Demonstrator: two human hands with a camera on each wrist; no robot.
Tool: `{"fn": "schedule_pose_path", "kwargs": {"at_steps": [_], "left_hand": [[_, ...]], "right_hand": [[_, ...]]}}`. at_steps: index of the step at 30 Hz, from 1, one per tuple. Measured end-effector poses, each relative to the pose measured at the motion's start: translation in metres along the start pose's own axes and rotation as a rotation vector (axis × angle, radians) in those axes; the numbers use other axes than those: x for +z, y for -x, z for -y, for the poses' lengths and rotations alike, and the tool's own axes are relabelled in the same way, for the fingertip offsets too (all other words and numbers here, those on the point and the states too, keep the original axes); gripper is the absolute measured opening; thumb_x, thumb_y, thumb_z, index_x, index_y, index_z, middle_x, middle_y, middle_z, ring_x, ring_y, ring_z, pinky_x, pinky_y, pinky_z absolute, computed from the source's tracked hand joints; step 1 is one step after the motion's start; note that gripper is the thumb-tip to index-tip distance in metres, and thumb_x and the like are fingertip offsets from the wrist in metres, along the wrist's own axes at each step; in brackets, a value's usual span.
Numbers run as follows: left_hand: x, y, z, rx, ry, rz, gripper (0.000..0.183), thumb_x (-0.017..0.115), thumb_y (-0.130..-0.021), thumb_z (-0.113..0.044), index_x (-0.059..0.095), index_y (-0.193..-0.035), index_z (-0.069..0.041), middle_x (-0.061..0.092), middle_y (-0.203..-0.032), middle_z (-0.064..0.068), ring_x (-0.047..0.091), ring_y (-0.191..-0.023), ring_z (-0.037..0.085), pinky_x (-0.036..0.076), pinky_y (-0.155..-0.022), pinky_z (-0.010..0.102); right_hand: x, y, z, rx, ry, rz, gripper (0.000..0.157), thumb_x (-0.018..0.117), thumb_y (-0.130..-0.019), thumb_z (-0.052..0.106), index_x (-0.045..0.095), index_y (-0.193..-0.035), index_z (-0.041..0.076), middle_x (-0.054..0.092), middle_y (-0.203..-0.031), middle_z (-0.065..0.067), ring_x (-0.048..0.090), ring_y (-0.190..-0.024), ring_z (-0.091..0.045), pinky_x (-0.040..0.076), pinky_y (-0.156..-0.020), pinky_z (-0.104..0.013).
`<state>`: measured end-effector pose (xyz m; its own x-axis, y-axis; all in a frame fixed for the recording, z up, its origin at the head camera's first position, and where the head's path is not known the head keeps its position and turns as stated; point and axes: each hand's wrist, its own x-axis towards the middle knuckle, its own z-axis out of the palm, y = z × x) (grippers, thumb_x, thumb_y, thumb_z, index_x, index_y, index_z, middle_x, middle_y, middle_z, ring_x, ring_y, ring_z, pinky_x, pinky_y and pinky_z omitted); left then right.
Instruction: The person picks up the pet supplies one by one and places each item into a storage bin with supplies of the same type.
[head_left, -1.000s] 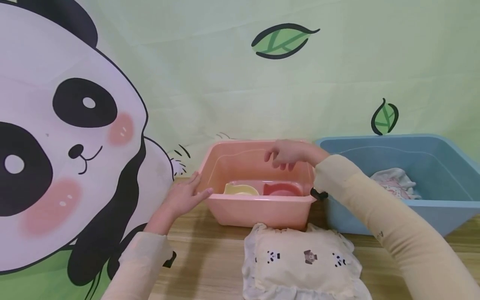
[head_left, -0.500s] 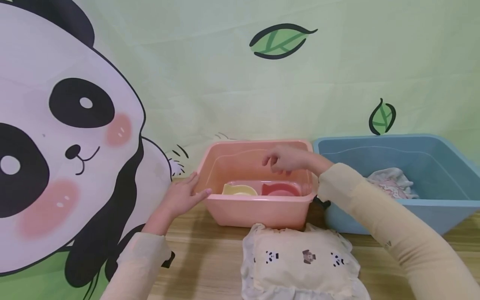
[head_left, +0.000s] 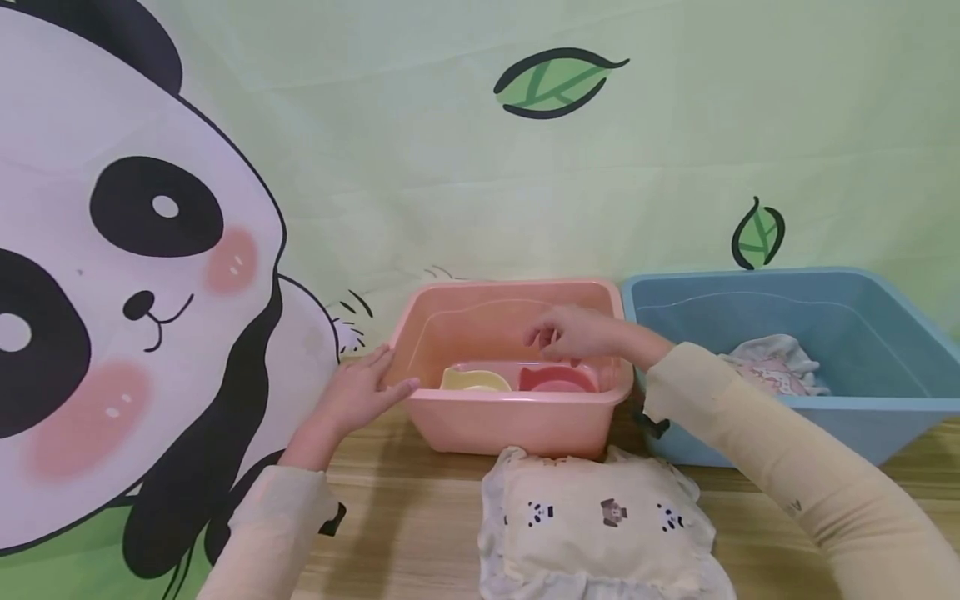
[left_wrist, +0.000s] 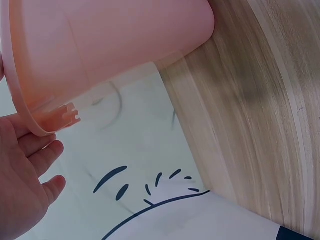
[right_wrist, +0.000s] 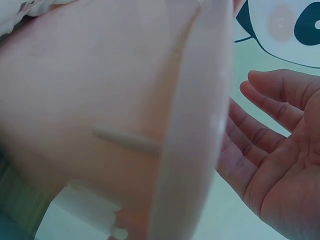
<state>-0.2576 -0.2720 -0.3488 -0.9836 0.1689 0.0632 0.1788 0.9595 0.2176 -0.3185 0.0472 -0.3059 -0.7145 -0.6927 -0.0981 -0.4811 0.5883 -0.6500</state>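
Note:
My left hand (head_left: pixel 354 395) rests its fingers on the left rim of a pink plastic bin (head_left: pixel 510 423), thumb spread apart. In the left wrist view, fingers of that hand (left_wrist: pixel 22 175) touch the bin's edge. Over the right part of the same bin hovers my right hand (head_left: pixel 573 333), fingers loosely bent. The right wrist view shows that hand (right_wrist: pixel 275 150) with relaxed fingers beyond the bin's rim (right_wrist: pixel 200 120), holding nothing. Inside the bin lie a yellow dish (head_left: pixel 476 381) and a red dish (head_left: pixel 558 380), each with an ear-like point; their lower parts are hidden by the front wall.
A blue bin (head_left: pixel 847 429) stands to the right, with a frilled, pink-printed cloth item (head_left: pixel 776 367) inside. In front of the pink bin, a frilled cream pillow (head_left: pixel 600 533) lies on the wooden tabletop (head_left: pixel 405 517). A panda-printed backdrop (head_left: pixel 435 167) hangs behind.
My right hand has lowered into the pink bin, toward the red dish. The left hand keeps its place on the rim. The whole head view has shifted slightly.

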Motion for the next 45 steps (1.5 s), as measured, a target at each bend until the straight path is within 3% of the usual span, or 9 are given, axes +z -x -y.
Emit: {"fn": "schedule_pose_path", "kwargs": {"at_steps": [10,18,24,33,45], "left_hand": [[-0.002,-0.003,0.000,-0.001,0.010,0.001,0.083,0.043,-0.081,-0.063,0.028,-0.138,-0.004,0.032,-0.141,0.018,0.032,-0.126,0.039,0.028,-0.101,0.053],[-0.006,-0.004,0.000,0.003,0.043,0.014,0.083,0.048,-0.078,-0.062,0.031,-0.137,-0.006,0.037,-0.138,0.018,0.039,-0.122,0.036,0.034,-0.097,0.051],[-0.008,-0.004,-0.001,-0.027,0.088,0.046,0.094,0.045,-0.070,-0.074,0.030,-0.139,-0.011,0.042,-0.134,0.015,0.044,-0.117,0.033,0.038,-0.093,0.052],[-0.008,-0.005,-0.001,-0.049,0.114,0.073,0.096,0.046,-0.068,-0.075,0.027,-0.140,-0.013,0.040,-0.136,0.014,0.042,-0.120,0.033,0.036,-0.094,0.054],[-0.009,-0.005,-0.002,-0.045,0.102,0.082,0.095,0.047,-0.070,-0.072,0.027,-0.140,-0.011,0.037,-0.138,0.016,0.040,-0.121,0.035,0.035,-0.095,0.054]], "right_hand": [[0.004,0.010,-0.004,-0.063,0.068,-0.041,0.025,0.064,-0.080,0.013,0.062,-0.105,0.013,0.061,-0.090,-0.001,0.055,-0.079,-0.017,0.052,-0.067,-0.023],[0.006,0.020,-0.003,-0.091,0.029,-0.019,0.025,0.064,-0.079,0.011,0.062,-0.104,0.013,0.061,-0.089,-0.001,0.054,-0.079,-0.017,0.051,-0.068,-0.023],[0.009,0.024,-0.005,-0.098,0.008,0.000,0.025,0.062,-0.080,0.010,0.062,-0.105,0.014,0.060,-0.088,-0.002,0.052,-0.076,-0.017,0.051,-0.065,-0.025],[0.012,0.031,-0.003,-0.090,0.008,0.010,0.024,0.063,-0.080,0.011,0.062,-0.104,0.014,0.059,-0.086,-0.003,0.052,-0.072,-0.017,0.051,-0.059,-0.025],[0.010,0.041,0.002,-0.127,0.038,0.009,0.025,0.060,-0.081,0.009,0.062,-0.105,0.013,0.060,-0.088,0.001,0.052,-0.078,-0.016,0.050,-0.067,-0.022]]}}
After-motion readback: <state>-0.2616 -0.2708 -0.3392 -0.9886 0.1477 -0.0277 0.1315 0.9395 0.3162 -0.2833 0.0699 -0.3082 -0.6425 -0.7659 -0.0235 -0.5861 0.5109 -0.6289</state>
